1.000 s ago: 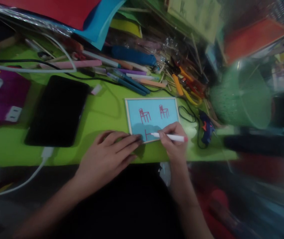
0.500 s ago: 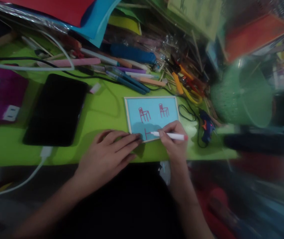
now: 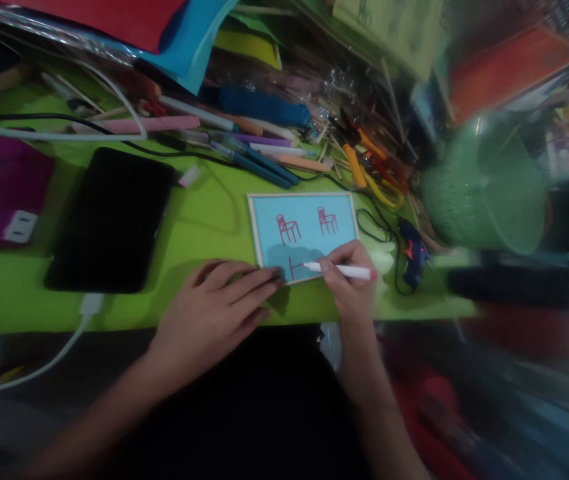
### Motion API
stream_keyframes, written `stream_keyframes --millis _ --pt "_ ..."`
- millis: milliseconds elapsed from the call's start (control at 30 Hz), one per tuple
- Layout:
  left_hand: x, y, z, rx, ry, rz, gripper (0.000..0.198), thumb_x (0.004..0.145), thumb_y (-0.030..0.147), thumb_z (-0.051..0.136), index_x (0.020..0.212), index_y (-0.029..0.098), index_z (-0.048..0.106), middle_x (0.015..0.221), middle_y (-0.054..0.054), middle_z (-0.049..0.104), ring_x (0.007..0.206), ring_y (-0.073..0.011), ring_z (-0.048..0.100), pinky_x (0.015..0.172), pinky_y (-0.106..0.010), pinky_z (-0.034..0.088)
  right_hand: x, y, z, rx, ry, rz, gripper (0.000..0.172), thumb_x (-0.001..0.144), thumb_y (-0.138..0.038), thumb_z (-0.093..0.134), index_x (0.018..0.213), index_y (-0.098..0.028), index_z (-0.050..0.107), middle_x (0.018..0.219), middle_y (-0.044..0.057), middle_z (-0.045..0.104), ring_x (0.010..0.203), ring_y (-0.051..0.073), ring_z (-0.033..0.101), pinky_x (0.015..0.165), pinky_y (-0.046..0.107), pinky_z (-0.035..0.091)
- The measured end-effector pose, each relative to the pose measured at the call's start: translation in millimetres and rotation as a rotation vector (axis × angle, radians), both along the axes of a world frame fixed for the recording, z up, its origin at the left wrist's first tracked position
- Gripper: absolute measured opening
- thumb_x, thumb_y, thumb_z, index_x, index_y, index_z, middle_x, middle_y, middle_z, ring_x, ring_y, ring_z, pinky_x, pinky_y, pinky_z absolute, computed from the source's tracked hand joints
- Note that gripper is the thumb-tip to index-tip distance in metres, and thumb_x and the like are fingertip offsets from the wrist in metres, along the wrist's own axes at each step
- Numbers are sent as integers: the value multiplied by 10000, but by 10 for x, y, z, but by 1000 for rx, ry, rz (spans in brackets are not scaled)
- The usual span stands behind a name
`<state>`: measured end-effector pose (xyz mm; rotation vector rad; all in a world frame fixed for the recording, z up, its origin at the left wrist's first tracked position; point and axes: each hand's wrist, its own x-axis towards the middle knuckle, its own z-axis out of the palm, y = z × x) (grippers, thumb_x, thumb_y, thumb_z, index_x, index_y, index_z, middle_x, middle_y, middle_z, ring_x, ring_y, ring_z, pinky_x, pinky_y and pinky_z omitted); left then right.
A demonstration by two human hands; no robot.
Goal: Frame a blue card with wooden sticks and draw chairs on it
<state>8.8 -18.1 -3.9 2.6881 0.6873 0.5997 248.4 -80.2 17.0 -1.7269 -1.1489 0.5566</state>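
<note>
A light blue card (image 3: 309,207) with a pale, thin frame lies on the green table. Two small red chairs are drawn along its upper half, and a few red strokes stand below the left one. My right hand (image 3: 352,277) grips a white felt-tip pen (image 3: 347,270) with a red end, its tip touching or just above the card beside those strokes. Flat and with fingers stretched out, my left hand (image 3: 224,303) rests at the card's lower left corner, fingertips on its edge.
Left of the card lies a black tablet (image 3: 112,220) with a white cable (image 3: 84,333). Pens (image 3: 259,163), orange-handled pliers (image 3: 357,163) and loose sticks crowd behind. To the right are a blue glue gun (image 3: 413,253) and a green basket (image 3: 484,190). The green table's (image 3: 204,227) front edge is close to me.
The pen tip has shifted very slightly right along the short horizontal red stroke. My left hand stays at the card's corner; the whole view has moved a little.
</note>
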Motion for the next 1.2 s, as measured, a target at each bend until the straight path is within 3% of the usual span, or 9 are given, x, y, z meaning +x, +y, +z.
stream_keyframes --millis 467,967,1200 --pt "2 4 -1 18 -8 4 316 1066 290 593 1361 243 698 1371 -8 768 1179 -298 679 955 -503 486 16 -8 15 -108 126 8 205 849 -273 700 718 -249 544 642 -54 495 621 140 481 572 282 389" --pt "0 1 -3 -16 -22 7 325 1058 288 601 1365 273 705 1350 -16 777 1200 -297 680 963 -498 493 27 248 221 -238 166 107 182 755 -239 657 643 -242 514 582 -68 465 588 126 433 549 266 356" --pt "12 10 14 -10 -47 7 309 1060 268 588 1342 266 716 1330 -13 786 1170 -283 683 963 -478 489 63 164 92 -52 227 47 142 846 -333 716 809 -239 616 695 -46 579 624 130 525 574 267 430"
